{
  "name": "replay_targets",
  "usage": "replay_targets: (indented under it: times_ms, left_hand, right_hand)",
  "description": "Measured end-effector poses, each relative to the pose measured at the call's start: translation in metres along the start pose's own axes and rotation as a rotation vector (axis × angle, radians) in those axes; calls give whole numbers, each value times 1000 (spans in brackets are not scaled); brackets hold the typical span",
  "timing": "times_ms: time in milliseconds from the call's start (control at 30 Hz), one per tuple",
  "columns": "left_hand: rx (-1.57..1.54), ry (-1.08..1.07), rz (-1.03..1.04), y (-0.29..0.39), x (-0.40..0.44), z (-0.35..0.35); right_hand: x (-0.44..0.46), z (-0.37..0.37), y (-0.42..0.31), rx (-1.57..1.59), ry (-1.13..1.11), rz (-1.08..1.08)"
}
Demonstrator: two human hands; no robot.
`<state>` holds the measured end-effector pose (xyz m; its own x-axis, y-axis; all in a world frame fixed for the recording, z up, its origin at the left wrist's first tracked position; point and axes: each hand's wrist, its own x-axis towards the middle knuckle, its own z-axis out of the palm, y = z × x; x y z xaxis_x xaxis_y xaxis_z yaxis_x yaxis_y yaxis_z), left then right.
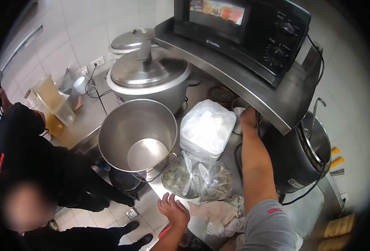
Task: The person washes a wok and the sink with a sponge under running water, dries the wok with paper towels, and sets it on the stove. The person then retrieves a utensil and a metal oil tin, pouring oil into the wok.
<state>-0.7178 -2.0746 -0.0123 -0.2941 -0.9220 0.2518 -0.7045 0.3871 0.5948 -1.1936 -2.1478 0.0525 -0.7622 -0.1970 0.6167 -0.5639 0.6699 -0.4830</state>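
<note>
My left hand (175, 210) rests at the counter's front edge with its fingers stretched out, and it holds nothing. Just beyond it lie clear plastic bags (197, 178) with greenish contents. My right hand (248, 118) reaches under the steel shelf, beside a small metal container (237, 128) with something white at its top. Its fingers are mostly hidden, so a grip cannot be made out. Left of that arm sits a plastic bag of white containers (208, 125). A crumpled cloth (218, 213) lies between my arms.
A large, empty steel pot (138, 136) stands at the counter's edge. Behind it is a big lidded cooker (149, 77). A microwave (239, 33) sits on the steel shelf (222, 67). A black cooker (296, 157) with a ladle stands right. Two people in dark clothes are at left.
</note>
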Motion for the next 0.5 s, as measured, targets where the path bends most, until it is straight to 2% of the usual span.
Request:
replay_targets:
  times_ms: [67, 133, 167, 233, 267, 300, 367, 400, 467, 500]
  left_hand:
    - [2, 4, 10, 0, 0, -1]
    - [4, 3, 18, 0, 0, -1]
    - [-1, 7, 21, 0, -2, -3]
    - [-11, 12, 25, 1, -2, -3]
    - [-26, 10, 14, 1, -3, -4]
    - [-44, 10, 2, 2, -3, -4]
    - [-44, 22, 2, 2, -5, -3]
    - [-36, 34, -3, 2, -6, -3]
    - [-41, 36, -9, 3, -6, -5]
    - [-39, 39, -15, 4, -6, -6]
  right_hand:
    - [-1, 0, 3, 38, 7, 11]
    - [4, 9, 18, -242, 31, -459]
    - [3, -1, 9, -246, 30, -457]
    - [0, -24, -34, -387, -368, -171]
    - [-9, -29, -37, -450, -261, -324]
    - [-13, -34, -48, -454, -255, -326]
    - [-23, -45, -70, -379, -187, -119]
    - [-27, -49, -76, -384, -179, -121]
    - [-35, -60, -86, -471, -140, -412]
    - [-39, -78, -99, -481, -132, -417]
